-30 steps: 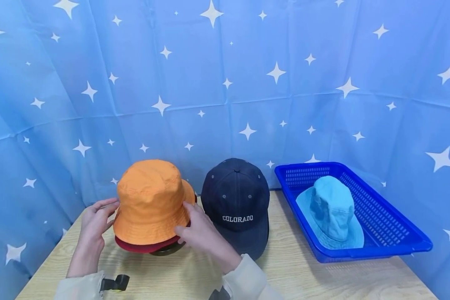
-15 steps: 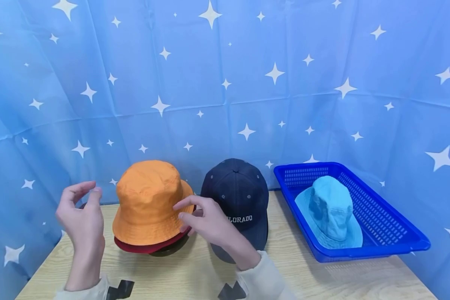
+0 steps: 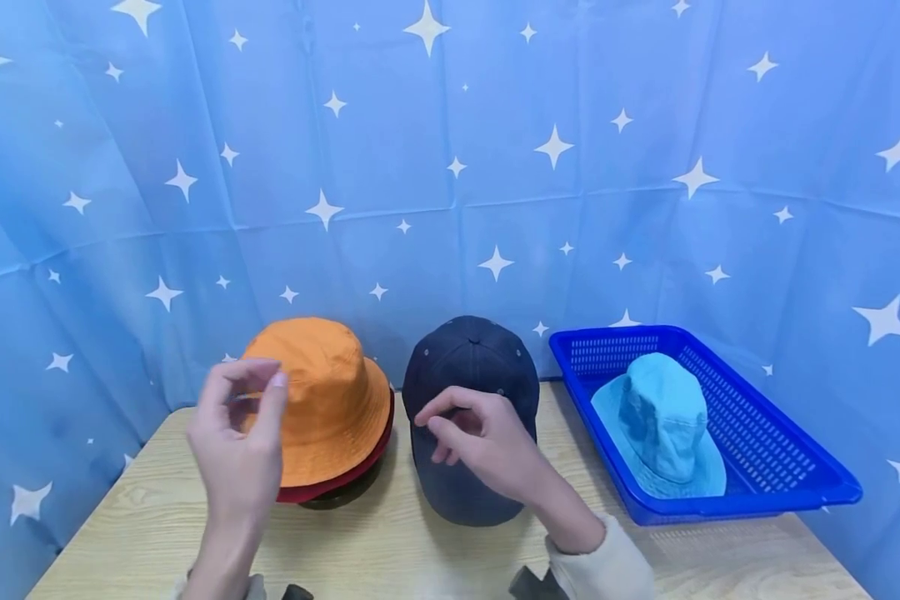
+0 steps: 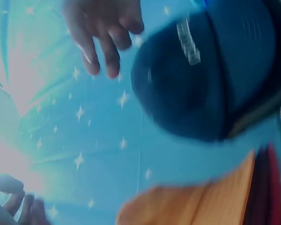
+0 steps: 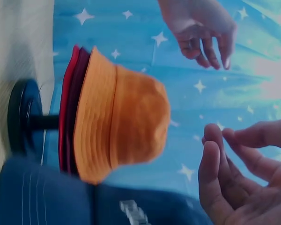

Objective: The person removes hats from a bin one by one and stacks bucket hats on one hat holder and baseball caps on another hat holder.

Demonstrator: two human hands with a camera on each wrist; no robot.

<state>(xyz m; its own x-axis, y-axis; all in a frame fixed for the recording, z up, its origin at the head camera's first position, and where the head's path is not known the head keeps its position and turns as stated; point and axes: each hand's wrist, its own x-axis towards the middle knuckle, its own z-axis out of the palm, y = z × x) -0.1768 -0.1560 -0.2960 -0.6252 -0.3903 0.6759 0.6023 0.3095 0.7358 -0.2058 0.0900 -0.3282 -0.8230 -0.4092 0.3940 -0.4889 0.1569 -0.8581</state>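
An orange bucket hat [image 3: 330, 392] sits over a dark maroon one and a red one [image 5: 68, 112] on a short black stand [image 5: 25, 117]. My left hand [image 3: 240, 433] hovers in front of the orange hat's left side, fingers loosely bent, holding nothing. Beside that stack stands a navy baseball cap [image 3: 472, 358] with white lettering, its brim toward me. My right hand [image 3: 487, 437] hangs loosely curled before the cap and hides its lettering in the head view. In the right wrist view, the fingers [image 5: 210, 164] of that hand are apart from the hats.
A blue plastic basket [image 3: 780, 425] with slotted walls stands at the right of the wooden table [image 3: 157, 508], a light blue bucket hat [image 3: 663, 417] inside it. Behind everything hangs a blue curtain [image 3: 450, 208] with white stars.
Both hands have let go of the orange hat's brim. The left hand drew back left, then swung right in front of the hat; the right hand moved right, before the cap. The hats stay put.
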